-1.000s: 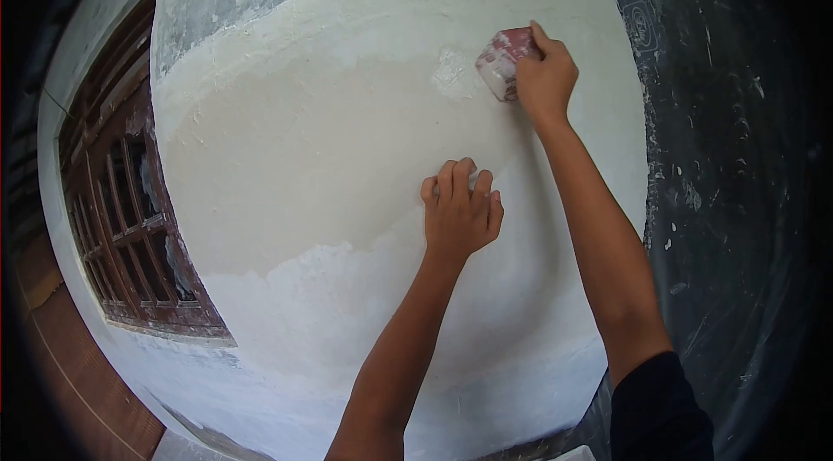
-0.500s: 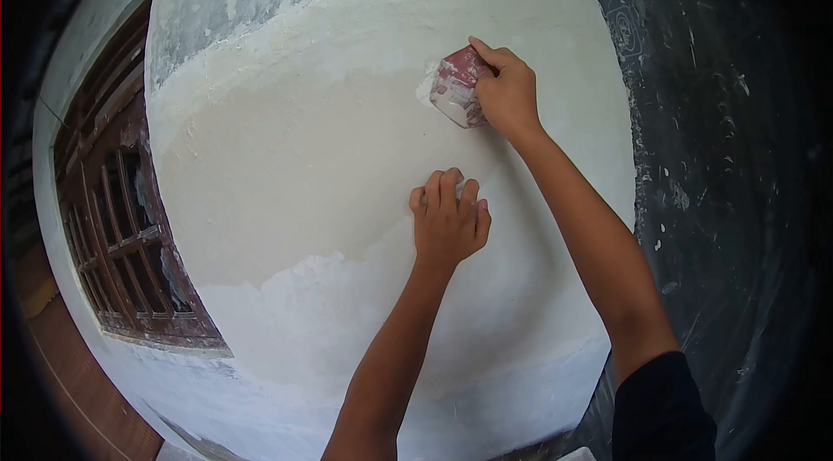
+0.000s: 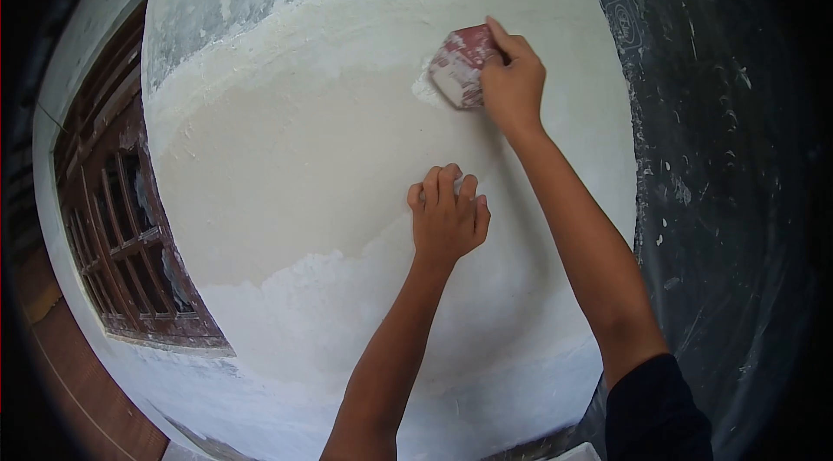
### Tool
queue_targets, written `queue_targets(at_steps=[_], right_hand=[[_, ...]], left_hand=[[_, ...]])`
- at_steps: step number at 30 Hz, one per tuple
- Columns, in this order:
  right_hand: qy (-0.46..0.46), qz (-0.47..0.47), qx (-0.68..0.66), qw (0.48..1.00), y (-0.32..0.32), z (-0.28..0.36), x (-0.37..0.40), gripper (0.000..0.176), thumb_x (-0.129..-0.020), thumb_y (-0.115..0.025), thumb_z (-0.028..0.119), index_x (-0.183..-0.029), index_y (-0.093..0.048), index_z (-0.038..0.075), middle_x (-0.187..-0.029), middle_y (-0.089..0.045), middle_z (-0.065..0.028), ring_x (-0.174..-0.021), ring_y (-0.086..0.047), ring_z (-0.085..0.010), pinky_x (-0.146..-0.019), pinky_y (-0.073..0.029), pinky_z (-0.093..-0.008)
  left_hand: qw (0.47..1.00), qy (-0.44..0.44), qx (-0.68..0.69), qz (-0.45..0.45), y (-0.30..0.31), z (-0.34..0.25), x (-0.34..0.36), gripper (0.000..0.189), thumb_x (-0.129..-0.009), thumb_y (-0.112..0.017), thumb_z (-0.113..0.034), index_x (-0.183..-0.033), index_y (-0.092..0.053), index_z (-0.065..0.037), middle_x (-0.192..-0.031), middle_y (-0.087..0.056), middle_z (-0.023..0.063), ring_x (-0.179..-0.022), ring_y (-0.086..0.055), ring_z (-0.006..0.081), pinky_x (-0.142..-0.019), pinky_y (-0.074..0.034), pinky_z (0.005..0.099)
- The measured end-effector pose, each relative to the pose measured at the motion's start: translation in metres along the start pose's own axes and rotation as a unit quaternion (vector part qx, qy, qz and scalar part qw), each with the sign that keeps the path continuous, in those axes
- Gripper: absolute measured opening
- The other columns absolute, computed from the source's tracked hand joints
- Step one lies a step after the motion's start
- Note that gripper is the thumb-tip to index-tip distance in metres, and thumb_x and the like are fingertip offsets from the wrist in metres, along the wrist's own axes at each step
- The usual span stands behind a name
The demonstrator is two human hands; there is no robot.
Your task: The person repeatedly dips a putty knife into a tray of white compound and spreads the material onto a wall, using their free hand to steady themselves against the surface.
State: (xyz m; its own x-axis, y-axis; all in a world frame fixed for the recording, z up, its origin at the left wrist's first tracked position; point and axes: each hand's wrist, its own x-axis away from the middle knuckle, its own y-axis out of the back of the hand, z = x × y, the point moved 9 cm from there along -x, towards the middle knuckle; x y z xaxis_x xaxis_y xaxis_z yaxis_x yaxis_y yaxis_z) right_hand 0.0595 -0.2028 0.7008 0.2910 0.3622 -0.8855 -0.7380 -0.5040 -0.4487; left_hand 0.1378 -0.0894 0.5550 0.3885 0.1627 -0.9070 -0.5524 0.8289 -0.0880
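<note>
My right hand [image 3: 515, 83] is closed on a flat red putty scraper [image 3: 463, 69] smeared with white filler. The scraper is against the upper middle of the plastered wall [image 3: 286, 166], and a ridge of wet white putty [image 3: 425, 88] shows along its left edge. Lower down, my left hand [image 3: 447, 214] is in front of the wall with its back to me and its fingers curled. A pale bit of something shows between those fingers, but I cannot make out what it is. A damp beige patch covers the wall's middle, with whiter filler around it.
A brown wooden window [image 3: 130, 227] with several panes is set in the wall at left. A dark, paint-spattered surface [image 3: 711, 157] runs down the right side. Reddish-brown flooring [image 3: 87, 374] shows at lower left, and a white edge [image 3: 580, 452] at the bottom.
My right hand and the scraper have moved slightly up the wall, and the scraper has tilted a little. The left hand has barely moved.
</note>
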Motion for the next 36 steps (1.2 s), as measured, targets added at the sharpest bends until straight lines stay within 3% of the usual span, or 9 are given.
queue_targets(at_steps=[2,5,12,16,19,24,30,33,36], right_hand=[[0.051,0.055,0.043,0.996,-0.020,-0.006,0.006,0.045,-0.074,-0.052,-0.006,-0.116,-0.067,0.000,-0.091,-0.065,-0.0165,-0.086,-0.064,-0.0319,-0.084,-0.048,-0.0351],[-0.097,-0.114,0.027,0.988,0.021,-0.043,-0.015,0.043,-0.077,-0.052,-0.002,-0.116,-0.067,0.003,-0.093,-0.065,-0.0150,-0.092,-0.063,-0.0315,-0.087,-0.047,-0.0353],[-0.005,-0.014,0.114,0.993,-0.014,-0.026,-0.003,0.043,-0.075,-0.054,-0.001,-0.116,-0.067,0.003,-0.095,-0.065,-0.0197,-0.093,-0.063,-0.0316,-0.089,-0.047,-0.0353],[-0.154,-0.134,-0.046,0.978,0.026,-0.038,-0.011,0.045,-0.075,-0.054,-0.005,-0.117,-0.066,0.003,-0.097,-0.064,-0.0188,-0.093,-0.064,-0.0299,-0.087,-0.048,-0.0347],[0.030,0.085,0.025,0.996,-0.024,0.001,0.002,0.045,-0.076,-0.053,-0.005,-0.118,-0.066,0.004,-0.097,-0.064,-0.0195,-0.090,-0.064,-0.0291,-0.085,-0.048,-0.0361],[-0.099,-0.093,0.028,0.990,0.029,-0.052,-0.023,0.045,-0.076,-0.053,-0.002,-0.120,-0.064,-0.002,-0.097,-0.065,-0.0169,-0.088,-0.063,-0.0302,-0.083,-0.049,-0.0351],[-0.006,0.102,0.042,0.994,-0.019,-0.013,-0.005,0.048,-0.073,-0.053,-0.004,-0.119,-0.065,0.000,-0.093,-0.064,-0.0154,-0.088,-0.063,-0.0281,-0.085,-0.048,-0.0351],[-0.050,-0.108,0.066,0.991,0.028,-0.040,-0.024,0.047,-0.075,-0.053,-0.004,-0.119,-0.067,0.006,-0.092,-0.064,-0.0115,-0.088,-0.062,-0.0258,-0.085,-0.047,-0.0340],[-0.050,-0.056,-0.041,0.996,0.019,-0.021,-0.017,0.043,-0.079,-0.051,-0.004,-0.119,-0.067,0.005,-0.093,-0.064,-0.0120,-0.088,-0.062,-0.0254,-0.085,-0.047,-0.0328]], left_hand=[[1.000,0.003,-0.015,-0.003,0.001,0.002,0.000,0.038,-0.075,-0.063,-0.021,-0.109,-0.050,-0.011,-0.111,-0.050,0.0091,-0.107,-0.045,0.0267,-0.087,-0.025,0.0432],[1.000,0.003,0.002,-0.001,0.000,0.002,0.000,0.041,-0.074,-0.063,-0.021,-0.111,-0.048,-0.012,-0.111,-0.050,0.0091,-0.106,-0.046,0.0268,-0.087,-0.025,0.0432],[1.000,-0.005,-0.007,-0.019,0.002,0.000,0.001,0.040,-0.074,-0.063,-0.021,-0.110,-0.048,-0.012,-0.110,-0.050,0.0088,-0.106,-0.046,0.0269,-0.087,-0.025,0.0433],[1.000,0.000,0.000,-0.002,0.001,0.002,-0.001,0.040,-0.074,-0.063,-0.022,-0.110,-0.048,-0.011,-0.111,-0.049,0.0085,-0.106,-0.045,0.0268,-0.087,-0.025,0.0435],[1.000,0.003,-0.007,-0.004,0.000,0.002,0.000,0.039,-0.074,-0.063,-0.022,-0.109,-0.049,-0.011,-0.111,-0.049,0.0085,-0.107,-0.045,0.0267,-0.086,-0.025,0.0434],[1.000,0.007,-0.001,0.001,0.000,0.002,0.001,0.037,-0.075,-0.063,-0.022,-0.108,-0.050,-0.011,-0.111,-0.049,0.0086,-0.107,-0.045,0.0265,-0.087,-0.025,0.0431],[1.000,-0.002,-0.005,-0.007,0.001,0.000,0.001,0.037,-0.075,-0.063,-0.021,-0.108,-0.050,-0.011,-0.112,-0.049,0.0088,-0.107,-0.045,0.0266,-0.087,-0.025,0.0428],[1.000,0.002,-0.003,0.003,0.001,0.001,-0.001,0.036,-0.075,-0.062,-0.021,-0.108,-0.050,-0.011,-0.111,-0.050,0.0089,-0.106,-0.045,0.0268,-0.087,-0.025,0.0428],[1.000,-0.007,-0.001,0.006,-0.001,-0.001,-0.001,0.035,-0.075,-0.062,-0.021,-0.107,-0.051,-0.011,-0.111,-0.050,0.0091,-0.106,-0.045,0.0267,-0.087,-0.025,0.0429]])
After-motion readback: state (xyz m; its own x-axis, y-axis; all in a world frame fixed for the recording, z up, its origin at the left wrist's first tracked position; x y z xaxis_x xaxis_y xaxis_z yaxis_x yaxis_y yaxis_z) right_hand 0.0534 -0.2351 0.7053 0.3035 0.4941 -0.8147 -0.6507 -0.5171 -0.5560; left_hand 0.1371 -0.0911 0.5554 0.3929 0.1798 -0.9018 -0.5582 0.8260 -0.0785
